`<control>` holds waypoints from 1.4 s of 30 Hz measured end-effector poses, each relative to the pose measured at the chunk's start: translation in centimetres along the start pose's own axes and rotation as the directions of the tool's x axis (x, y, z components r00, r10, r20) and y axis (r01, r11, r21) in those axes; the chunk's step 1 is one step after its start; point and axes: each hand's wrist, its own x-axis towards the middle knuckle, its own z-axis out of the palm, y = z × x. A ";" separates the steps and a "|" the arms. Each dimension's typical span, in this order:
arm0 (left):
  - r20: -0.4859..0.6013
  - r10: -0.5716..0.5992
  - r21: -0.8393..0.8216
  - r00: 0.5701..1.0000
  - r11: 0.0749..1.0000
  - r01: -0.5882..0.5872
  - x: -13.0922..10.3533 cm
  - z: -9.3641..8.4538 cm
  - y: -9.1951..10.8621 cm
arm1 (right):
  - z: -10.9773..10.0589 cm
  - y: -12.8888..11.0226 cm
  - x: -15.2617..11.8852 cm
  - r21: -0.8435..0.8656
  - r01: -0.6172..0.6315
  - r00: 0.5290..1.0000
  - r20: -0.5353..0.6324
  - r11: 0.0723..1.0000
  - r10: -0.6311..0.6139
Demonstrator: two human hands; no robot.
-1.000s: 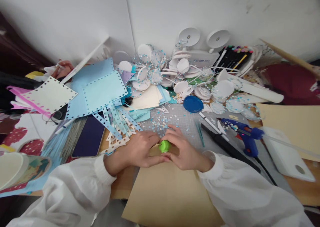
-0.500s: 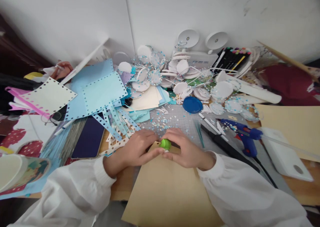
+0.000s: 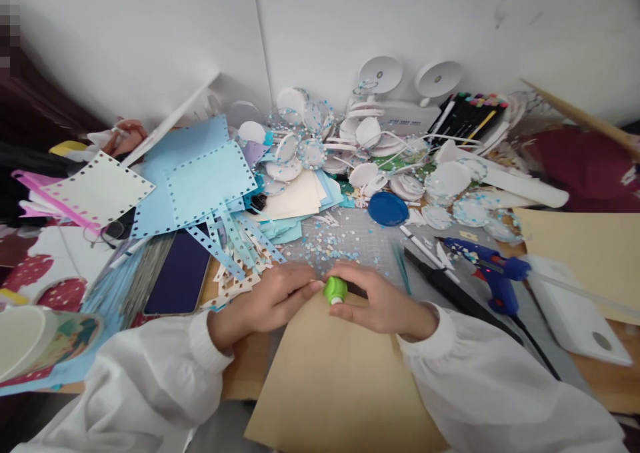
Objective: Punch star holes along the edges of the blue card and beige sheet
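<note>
A tan sheet of paper (image 3: 345, 380) extends from the table's front edge toward me. At its far edge my right hand (image 3: 383, 301) is closed around a small green craft punch (image 3: 335, 289), whose white part faces me. My left hand (image 3: 280, 294) pinches the sheet's far left corner between thumb and fingers, just left of the punch. Just beyond both hands, small paper confetti (image 3: 333, 246) lies scattered on the grey mat (image 3: 373, 243).
Right of my hands lie a blue glue gun (image 3: 493, 270), a black tool (image 3: 450, 296) and a white case (image 3: 575, 306). Punched blue sheets (image 3: 210, 180), a phone (image 3: 177, 273) and a cup (image 3: 30, 343) are on the left. White discs (image 3: 450, 180) crowd the back.
The green punch has shifted slightly right and turned, showing more of its white part. My left thumb has drawn back from the punch to the sheet's corner.
</note>
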 end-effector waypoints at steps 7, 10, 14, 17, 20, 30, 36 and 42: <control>0.064 -0.200 -0.316 0.978 0.925 0.210 0.2 -0.2 0.7 | -0.6 -0.7 -0.1 0.436 -0.193 0.955 -0.121 0.879 0.270; 0.070 -0.239 -0.423 0.969 0.872 0.245 0.4 -0.2 1.0 | -0.5 -0.3 -0.1 0.557 -0.149 0.940 -0.177 0.817 0.292; 0.127 -0.300 -0.555 0.946 0.769 0.318 0.2 -0.2 1.1 | -0.3 0.3 0.0 0.650 -0.118 0.933 -0.187 0.750 0.308; 0.169 -0.332 -0.646 0.928 0.674 0.359 0.0 -0.1 1.1 | -0.2 0.1 0.1 0.704 -0.097 0.935 -0.177 0.704 0.306; 0.213 -0.334 -0.699 0.918 0.605 0.382 0.0 -0.1 1.1 | -0.4 -0.2 0.1 0.738 -0.081 0.935 -0.177 0.670 0.309; 0.298 -0.387 -0.769 0.873 0.444 0.459 0.0 0.6 1.4 | -0.9 -0.8 -0.1 0.749 -0.094 0.949 -0.131 0.656 0.286; 0.258 -0.333 -0.688 0.907 0.596 0.414 0.2 -0.3 1.7 | -1.0 -1.3 -0.6 0.686 -0.090 0.961 -0.132 0.722 0.244; 0.005 -0.169 -0.289 0.986 0.943 0.163 0.2 -1.3 1.9 | -0.6 -1.7 -0.4 0.465 -0.039 0.990 -0.100 0.884 0.097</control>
